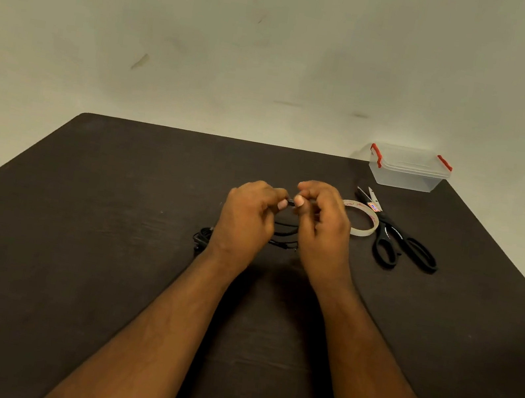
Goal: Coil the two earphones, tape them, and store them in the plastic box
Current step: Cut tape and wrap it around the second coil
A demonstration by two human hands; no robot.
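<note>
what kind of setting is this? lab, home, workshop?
Hard to pin down; it looks like a staged tabletop recording setup. A bare dark table stands against a plain scuffed wall, with only task props laid out: clip-lid plastic box, scissors, tape roll. No furniture or decor suggests a home.

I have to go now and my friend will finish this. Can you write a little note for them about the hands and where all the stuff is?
Left hand and right hand: both pinch one black earphone cable between them, above the table.
Second earphone: bunched on the table beside the left wrist.
Tape roll and scissors: to the right of the hands, untouched.
Plastic box: far right corner, lid on.
Done: nothing taped or stored.
Left: finish coiling, tape both, open the box, put them in.
</note>
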